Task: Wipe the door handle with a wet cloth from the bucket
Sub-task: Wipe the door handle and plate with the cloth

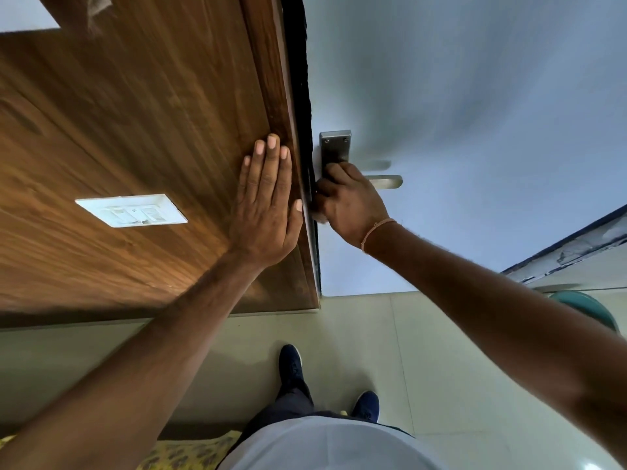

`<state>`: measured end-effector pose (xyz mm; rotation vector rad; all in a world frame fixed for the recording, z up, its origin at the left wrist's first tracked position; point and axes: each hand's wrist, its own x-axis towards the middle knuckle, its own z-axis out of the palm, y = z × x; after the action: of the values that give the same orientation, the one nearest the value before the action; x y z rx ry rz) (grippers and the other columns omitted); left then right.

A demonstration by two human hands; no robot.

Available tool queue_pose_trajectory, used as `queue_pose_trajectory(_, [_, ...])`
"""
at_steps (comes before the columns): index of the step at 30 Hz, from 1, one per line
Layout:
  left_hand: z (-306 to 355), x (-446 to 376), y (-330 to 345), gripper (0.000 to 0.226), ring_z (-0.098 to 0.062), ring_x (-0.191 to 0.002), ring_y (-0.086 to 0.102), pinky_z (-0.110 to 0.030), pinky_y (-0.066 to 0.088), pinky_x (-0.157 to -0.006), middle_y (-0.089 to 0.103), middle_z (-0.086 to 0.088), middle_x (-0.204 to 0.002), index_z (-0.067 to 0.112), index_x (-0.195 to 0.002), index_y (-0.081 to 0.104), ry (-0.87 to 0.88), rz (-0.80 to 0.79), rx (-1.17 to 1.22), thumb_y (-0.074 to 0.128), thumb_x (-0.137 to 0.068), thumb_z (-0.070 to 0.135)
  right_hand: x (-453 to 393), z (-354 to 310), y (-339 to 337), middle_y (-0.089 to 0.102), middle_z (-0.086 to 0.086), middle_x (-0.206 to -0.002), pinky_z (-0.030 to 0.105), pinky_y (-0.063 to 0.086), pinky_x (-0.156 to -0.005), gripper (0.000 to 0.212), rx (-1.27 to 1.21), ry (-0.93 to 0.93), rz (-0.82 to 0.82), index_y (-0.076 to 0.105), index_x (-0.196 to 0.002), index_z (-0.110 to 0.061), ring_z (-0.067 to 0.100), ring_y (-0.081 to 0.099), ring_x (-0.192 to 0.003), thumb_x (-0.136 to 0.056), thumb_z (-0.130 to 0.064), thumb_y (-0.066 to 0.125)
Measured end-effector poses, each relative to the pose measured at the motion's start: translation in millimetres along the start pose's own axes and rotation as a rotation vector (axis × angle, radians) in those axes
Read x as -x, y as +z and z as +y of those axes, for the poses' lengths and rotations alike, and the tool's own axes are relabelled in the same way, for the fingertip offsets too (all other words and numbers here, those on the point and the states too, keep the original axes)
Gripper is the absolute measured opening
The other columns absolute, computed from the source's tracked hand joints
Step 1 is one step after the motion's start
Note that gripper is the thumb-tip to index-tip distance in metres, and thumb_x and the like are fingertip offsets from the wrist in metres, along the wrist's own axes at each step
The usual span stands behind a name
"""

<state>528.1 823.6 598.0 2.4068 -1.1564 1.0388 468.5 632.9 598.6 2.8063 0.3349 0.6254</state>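
A steel door handle [386, 181] with a steel backplate [334, 147] is mounted on a pale blue-white door [475, 113]. My right hand [349, 201] is closed against the base of the lever near the door's edge, and a small bit of white cloth [320, 217] peeks out under its fingers. My left hand [268, 201] lies flat with fingers spread on the brown wooden panel [135, 113], just left of the door's dark edge. The rim of a teal bucket [590, 305] shows at the right, partly behind my right forearm.
A white switch plate [130, 210] sits on the wooden panel at the left. Pale floor tiles [390, 351] lie below, with my two dark blue shoes [291, 364] on them. A yellow patterned fabric [190, 452] lies at the bottom left.
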Motion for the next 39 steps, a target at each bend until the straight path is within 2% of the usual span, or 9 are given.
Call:
queue_pose_trajectory(2, [-1.6,0.5,-0.1,0.075,-0.035,-0.165,0.012,-0.05,0.015,-0.136,0.024,-0.026,-0.173,-0.004,-0.166,0.023,0.001,-0.001,0.002,0.054,-0.104,0.025,7.6,8.5,-2.4,0.074,-0.002,-0.094,0.043,0.05,-0.107,0.021,0.056,-0.11,0.015,0.081,-0.093,-0.02,0.033,0.063,-0.116,-0.096,-0.021,0.06])
queue_pose_trajectory(5, [-1.7,0.5,0.2,0.074,-0.033,-0.165,0.007,-0.05,0.014,-0.136,0.022,-0.026,-0.174,-0.003,-0.166,0.021,-0.004,0.001,0.009,0.052,-0.105,0.026,25.0,22.6,-6.4,0.075,-0.003,-0.098,0.04,0.049,-0.102,0.031,0.096,-0.149,0.137,0.077,-0.084,-0.024,0.03,0.067,-0.116,-0.096,-0.012,0.051])
queue_pose_trajectory(10, [1.0,0.5,4.2,0.074,-0.032,-0.166,0.003,-0.052,0.015,-0.136,0.019,-0.025,-0.174,-0.001,-0.167,0.014,-0.011,0.004,0.019,0.043,-0.107,0.03,62.4,40.2,-5.2,0.075,-0.002,-0.102,0.036,0.048,-0.089,0.02,-0.097,0.142,0.362,0.077,-0.084,-0.022,0.031,0.067,-0.108,-0.093,-0.006,0.068])
queue_pose_trajectory(14, [7.0,0.7,6.6,0.075,-0.031,-0.166,0.002,-0.052,0.014,-0.136,0.011,-0.02,-0.174,-0.002,-0.167,0.012,-0.025,0.035,0.028,0.045,-0.107,0.03,35.4,8.4,-4.8,0.073,0.008,-0.117,0.044,0.053,-0.098,0.015,-0.186,0.152,0.364,0.079,-0.105,-0.015,0.035,0.066,-0.116,-0.099,-0.011,0.066])
queue_pose_trajectory(20, [1.9,1.1,6.2,0.073,-0.03,-0.166,0.001,-0.051,0.014,-0.136,0.009,-0.02,-0.174,0.0,-0.167,0.01,-0.004,0.017,0.016,0.039,-0.109,0.032,46.5,32.1,5.1,0.074,0.004,-0.117,0.044,0.055,-0.09,0.014,-0.248,0.253,0.362,0.08,-0.105,-0.015,0.036,0.066,-0.111,-0.096,-0.01,0.069])
queue_pose_trajectory(27, [9.8,0.2,6.2,0.072,-0.035,-0.165,0.006,-0.054,0.015,-0.136,0.02,-0.029,-0.173,-0.004,-0.167,0.014,-0.054,0.002,0.024,0.039,-0.109,0.032,78.4,43.8,9.6,0.073,-0.002,-0.103,0.038,0.051,-0.078,0.007,-0.209,0.668,0.418,0.074,-0.089,-0.017,0.029,0.063,-0.099,-0.084,-0.014,0.078])
queue_pose_trajectory(31, [13.6,0.3,4.1,0.072,-0.035,-0.165,0.004,-0.054,0.015,-0.136,0.018,-0.029,-0.174,-0.005,-0.166,0.015,-0.069,-0.011,0.034,0.042,-0.109,0.03,58.5,24.6,5.8,0.074,-0.002,-0.102,0.035,0.051,-0.081,0.006,-0.272,0.554,0.424,0.077,-0.093,-0.017,0.028,0.064,-0.1,-0.094,-0.023,0.076])
queue_pose_trajectory(35, [13.3,0.0,0.5,0.071,-0.035,-0.165,0.005,-0.054,0.015,-0.136,0.017,-0.028,-0.174,-0.005,-0.166,0.016,-0.068,-0.013,0.038,0.041,-0.109,0.029,63.0,31.5,-14.0,0.074,-0.006,-0.094,0.023,0.049,-0.074,0.023,-0.728,1.185,0.417,0.075,-0.095,-0.023,0.013,0.064,-0.085,-0.074,-0.031,0.082])
queue_pose_trajectory(39, [17.9,-1.1,-0.9,0.072,-0.041,-0.165,0.01,-0.055,0.015,-0.136,0.018,-0.031,-0.173,-0.007,-0.165,0.017,-0.088,-0.026,0.045,0.046,-0.108,0.026,52.4,11.5,-11.4,0.076,0.007,-0.085,0.037,0.066,-0.062,0.024,-1.372,1.694,0.401,0.073,-0.09,-0.011,0.024,0.073,-0.073,-0.067,-0.007,0.074])
